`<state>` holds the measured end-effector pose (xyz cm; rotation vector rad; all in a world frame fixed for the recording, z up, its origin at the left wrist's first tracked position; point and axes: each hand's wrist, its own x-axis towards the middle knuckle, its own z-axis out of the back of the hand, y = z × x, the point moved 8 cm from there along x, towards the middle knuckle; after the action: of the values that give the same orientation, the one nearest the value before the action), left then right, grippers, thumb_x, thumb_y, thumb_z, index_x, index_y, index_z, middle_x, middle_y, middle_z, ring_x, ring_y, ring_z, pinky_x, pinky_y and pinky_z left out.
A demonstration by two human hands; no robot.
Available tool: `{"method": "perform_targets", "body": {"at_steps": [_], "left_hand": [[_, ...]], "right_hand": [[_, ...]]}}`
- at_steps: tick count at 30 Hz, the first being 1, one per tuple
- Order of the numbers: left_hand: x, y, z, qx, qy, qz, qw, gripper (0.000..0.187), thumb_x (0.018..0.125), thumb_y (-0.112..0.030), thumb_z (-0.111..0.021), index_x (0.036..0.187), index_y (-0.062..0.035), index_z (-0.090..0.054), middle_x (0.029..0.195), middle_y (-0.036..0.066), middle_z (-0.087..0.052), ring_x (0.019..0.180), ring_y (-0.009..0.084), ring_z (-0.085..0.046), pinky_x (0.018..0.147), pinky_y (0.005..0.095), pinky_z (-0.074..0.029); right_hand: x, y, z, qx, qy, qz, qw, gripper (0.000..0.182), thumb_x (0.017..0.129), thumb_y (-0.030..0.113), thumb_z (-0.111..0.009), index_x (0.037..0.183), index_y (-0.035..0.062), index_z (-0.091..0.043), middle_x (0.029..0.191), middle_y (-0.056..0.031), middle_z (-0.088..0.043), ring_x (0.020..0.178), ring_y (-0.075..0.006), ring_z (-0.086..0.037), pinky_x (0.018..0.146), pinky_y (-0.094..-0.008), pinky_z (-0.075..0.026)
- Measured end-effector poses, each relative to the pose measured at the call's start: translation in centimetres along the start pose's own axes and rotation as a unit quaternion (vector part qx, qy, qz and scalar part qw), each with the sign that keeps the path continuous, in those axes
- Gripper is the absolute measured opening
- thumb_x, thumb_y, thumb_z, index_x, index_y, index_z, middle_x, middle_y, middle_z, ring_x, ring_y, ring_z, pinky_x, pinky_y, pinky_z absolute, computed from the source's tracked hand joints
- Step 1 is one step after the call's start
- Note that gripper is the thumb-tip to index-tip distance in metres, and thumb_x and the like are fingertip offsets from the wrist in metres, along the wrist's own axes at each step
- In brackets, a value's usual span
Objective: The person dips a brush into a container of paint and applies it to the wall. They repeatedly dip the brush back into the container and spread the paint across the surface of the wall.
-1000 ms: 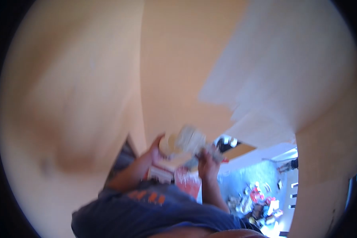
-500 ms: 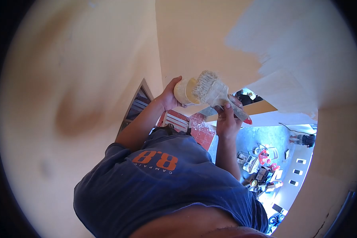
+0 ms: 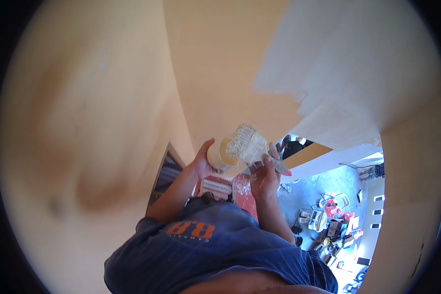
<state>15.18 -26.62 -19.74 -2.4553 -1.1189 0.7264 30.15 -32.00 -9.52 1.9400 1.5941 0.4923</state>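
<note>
My left hand [image 3: 201,161] grips a small round cream tub [image 3: 217,155] held up in front of me. My right hand [image 3: 263,177] holds a wide paintbrush [image 3: 247,144] by its handle, whose red tip shows past my fingers. The pale, paint-laden bristles rest at the tub's mouth. Both hands are close together, just below the wall I face.
An orange-tan wall [image 3: 215,73] fills the view, with a whitish painted patch [image 3: 357,68] at upper right. Far below lies a blue-grey floor strewn with tools and boxes [image 3: 328,220]. A red-and-white platform [image 3: 225,188] sits under me. My dark blue shirt [image 3: 206,250] fills the bottom.
The view has swung, and my hands, tub and brush sit lower and more to the left than half a second ago. The brush stays at the tub's mouth.
</note>
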Motion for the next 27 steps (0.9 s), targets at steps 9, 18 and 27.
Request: {"method": "perform_targets", "body": {"at_steps": [9,18,27], "left_hand": [[1.3,-3.5,-6.6,-0.152,0.194,-0.035,0.969,0.075,0.086,-0.066,-0.033,0.13,-0.0058,-0.043,0.106,0.017,-0.057,0.078,0.0307,-0.059,0.052,0.0281,-0.055],[1.7,-19.5,-16.3,-0.082,0.132,-0.261,0.953,0.071,0.088,-0.062,-0.029,0.124,-0.0037,-0.046,0.102,0.015,-0.058,0.079,0.0281,-0.06,0.066,0.0383,-0.057],[2.5,-33.8,-28.3,-0.038,0.224,-0.38,0.897,0.06,0.088,-0.06,-0.037,0.113,-0.0069,-0.051,0.091,0.009,-0.059,0.07,0.0218,-0.059,0.052,0.0254,-0.054]], "right_hand": [[5.6,5.5,-2.2,0.117,0.005,0.002,0.993,0.031,0.087,0.016,-0.059,0.114,0.0043,-0.053,0.108,-0.0054,-0.06,0.096,-0.0161,-0.061,0.074,-0.0246,-0.056],[11.3,19.5,-11.3,0.093,0.101,0.165,0.977,0.019,0.086,0.013,-0.062,0.103,0.0045,-0.056,0.101,-0.005,-0.061,0.092,-0.015,-0.06,0.076,-0.026,-0.054],[14.9,29.2,-21.5,-0.002,0.189,0.264,0.946,0.016,0.088,0.014,-0.06,0.1,0.0044,-0.056,0.097,-0.0058,-0.06,0.089,-0.0152,-0.06,0.079,-0.0282,-0.054]]}}
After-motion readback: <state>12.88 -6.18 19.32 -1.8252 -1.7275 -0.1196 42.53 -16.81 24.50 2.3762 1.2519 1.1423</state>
